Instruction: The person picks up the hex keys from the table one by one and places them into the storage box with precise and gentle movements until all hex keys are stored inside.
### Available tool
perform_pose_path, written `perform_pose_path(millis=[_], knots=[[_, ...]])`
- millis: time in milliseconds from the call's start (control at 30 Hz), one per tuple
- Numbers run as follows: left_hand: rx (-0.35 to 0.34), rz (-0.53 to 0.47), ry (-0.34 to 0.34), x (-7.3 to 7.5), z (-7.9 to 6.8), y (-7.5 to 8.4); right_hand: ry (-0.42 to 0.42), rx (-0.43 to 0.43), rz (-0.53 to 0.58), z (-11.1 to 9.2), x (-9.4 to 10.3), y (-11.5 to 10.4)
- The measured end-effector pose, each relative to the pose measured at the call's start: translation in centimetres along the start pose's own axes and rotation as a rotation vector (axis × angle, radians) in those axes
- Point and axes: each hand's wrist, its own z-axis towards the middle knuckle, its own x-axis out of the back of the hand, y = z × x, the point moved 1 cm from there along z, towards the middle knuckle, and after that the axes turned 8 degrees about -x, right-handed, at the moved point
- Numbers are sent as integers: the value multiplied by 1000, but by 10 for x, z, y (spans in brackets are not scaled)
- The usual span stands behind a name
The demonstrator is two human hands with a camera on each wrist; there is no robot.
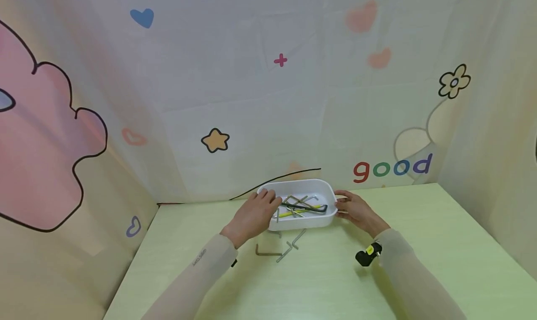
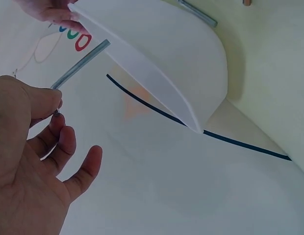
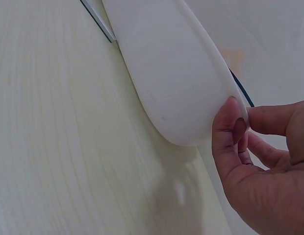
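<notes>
A white plastic box [image 1: 306, 223] stands near the back of the table with several hex keys inside, among them a black hex key [image 1: 311, 209] and a yellow one [image 1: 288, 214]. My left hand [image 1: 252, 216] is at the box's left end. Between thumb and index finger it pinches a silver hex key [image 2: 81, 64] by the box's rim, its other fingers loosely bent. At the opposite end, my right hand [image 3: 262, 166] grips the rim between thumb and fingers. The left hand partly covers the box's contents in the head view.
In front of the box lie a bronze-coloured hex key [image 1: 269, 253] and several silver hex keys [image 1: 284, 255] on the pale green table [image 1: 319, 282]. A printed curtain [image 1: 260, 91] rises right behind the box. Black wrist gear [image 1: 366, 258] hangs below the right sleeve.
</notes>
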Motion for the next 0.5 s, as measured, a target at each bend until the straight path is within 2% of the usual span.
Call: perform_pose_path(millis=[133,500], knots=[[16,-10,7,1,5,-4,-4,18,-2,-1,0,0],[42,-50,13,0,23,-7,9,-6,6,-1,-1,0]])
